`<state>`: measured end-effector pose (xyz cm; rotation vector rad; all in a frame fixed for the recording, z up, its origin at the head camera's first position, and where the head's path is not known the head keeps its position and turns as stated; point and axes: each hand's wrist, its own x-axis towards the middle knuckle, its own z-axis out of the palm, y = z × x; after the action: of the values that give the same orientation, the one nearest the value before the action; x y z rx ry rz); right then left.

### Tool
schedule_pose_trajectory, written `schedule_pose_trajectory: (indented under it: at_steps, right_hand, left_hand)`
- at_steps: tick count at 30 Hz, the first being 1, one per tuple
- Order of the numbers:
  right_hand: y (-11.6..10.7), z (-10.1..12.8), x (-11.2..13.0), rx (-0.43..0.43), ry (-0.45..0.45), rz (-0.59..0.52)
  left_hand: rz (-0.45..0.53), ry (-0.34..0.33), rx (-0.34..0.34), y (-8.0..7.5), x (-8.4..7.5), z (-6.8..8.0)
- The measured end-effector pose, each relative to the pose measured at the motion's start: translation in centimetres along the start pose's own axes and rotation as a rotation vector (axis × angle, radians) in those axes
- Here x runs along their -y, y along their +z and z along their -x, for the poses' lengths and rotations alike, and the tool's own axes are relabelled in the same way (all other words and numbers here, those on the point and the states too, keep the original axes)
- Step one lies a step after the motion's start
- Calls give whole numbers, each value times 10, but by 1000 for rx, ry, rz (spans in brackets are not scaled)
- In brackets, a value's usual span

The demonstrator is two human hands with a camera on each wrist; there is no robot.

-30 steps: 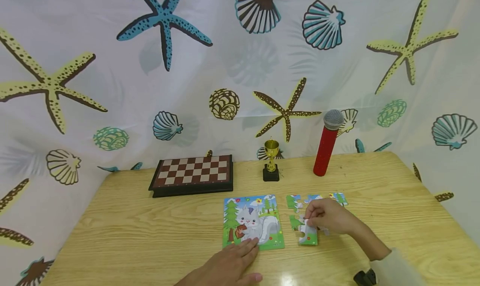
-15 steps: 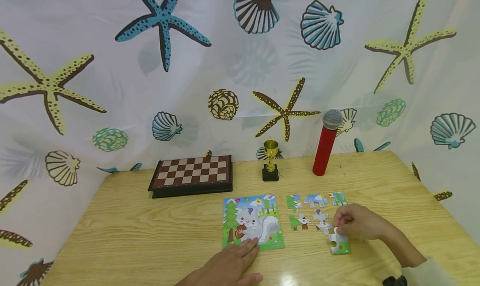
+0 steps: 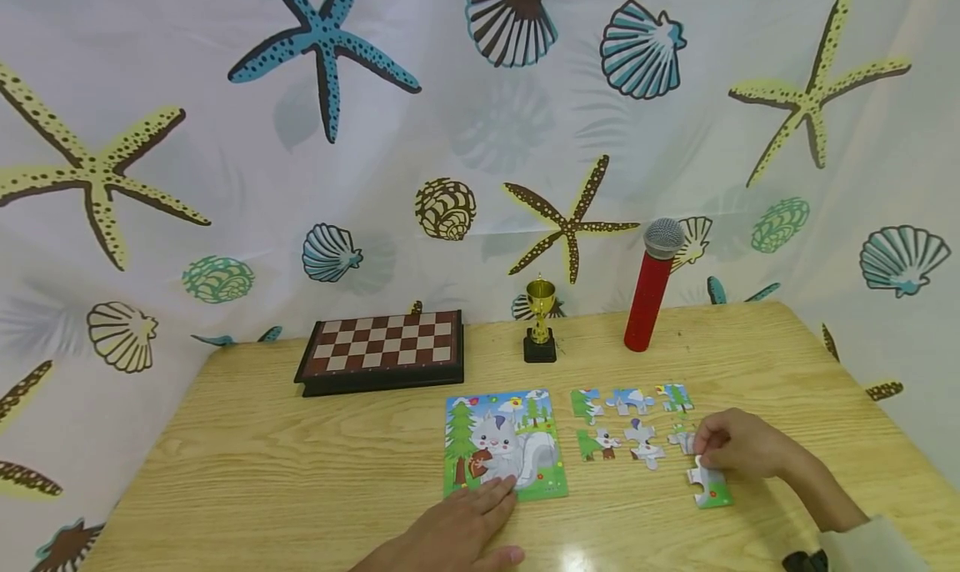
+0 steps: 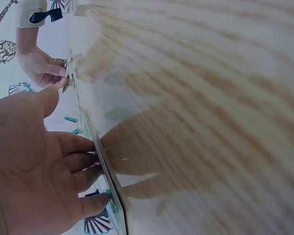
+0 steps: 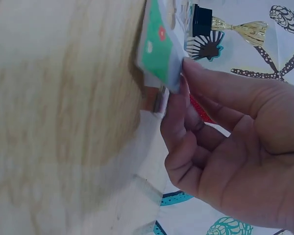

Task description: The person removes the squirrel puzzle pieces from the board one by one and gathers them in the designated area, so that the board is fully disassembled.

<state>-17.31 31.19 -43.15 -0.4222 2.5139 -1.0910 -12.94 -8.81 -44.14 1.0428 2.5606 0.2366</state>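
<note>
Puzzle piece [image 3: 709, 489], green and white, lying near the front right part of the desk [image 3: 300, 472], a little apart from the row of loose pieces [image 3: 632, 422]. Pinched at its upper edge by the right hand [image 3: 738, 445], thumb and fingers [image 5: 220, 93] curled narrow on it. Probably in the step of carrying one piece aside, separate from the others. Left hand [image 3: 457, 532] flat, fingers straight and relaxed, pressing the front edge of the puzzle board [image 3: 504, 444] with the squirrel picture, near the middle front of the desk. Next move likely needing a gentle release, piece flat on the wood. Farther back: chessboard [image 3: 381, 350], small trophy [image 3: 540, 321], red microphone [image 3: 651, 285] along the back edge.
</note>
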Motion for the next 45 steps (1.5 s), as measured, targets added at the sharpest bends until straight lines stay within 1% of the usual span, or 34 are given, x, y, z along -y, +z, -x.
schedule_pose_trajectory:
  at_steps: [5, 14, 19, 23, 25, 28, 33, 37, 41, 45]
  right_hand:
    - [-1, 1, -3, -22, 38, 28]
    - [-2, 0, -2, -27, 44, 50]
    - [-2, -4, -1, -59, 0, 82]
    - [2, -13, 7, -77, -20, 83]
    - [6, -19, 13, -83, -15, 83]
    - [16, -30, 23, -79, -26, 70]
    - [38, -51, 37, -29, -104, 48]
    - [54, -66, 48, 19, -151, 40]
    - [69, -77, 64, 42, -168, 30]
    - [83, -87, 80, 49, -186, 43]
  left_hand:
    - [-5, 4, 0, 0, 1, 0]
    - [0, 17, 4, -3, 1, 0]
    - [-5, 37, -15, -4, 3, 0]
    - [16, 29, -4, -5, 3, 2]
    - [25, 25, 5, -6, 4, 2]
    - [34, 31, -8, -5, 5, 3]
    - [39, 63, -59, -5, 8, 5]
    - [33, 63, -62, -6, 10, 9]
    - [18, 34, -50, -6, 14, 13]
    - [28, -10, -45, -6, 19, 17]
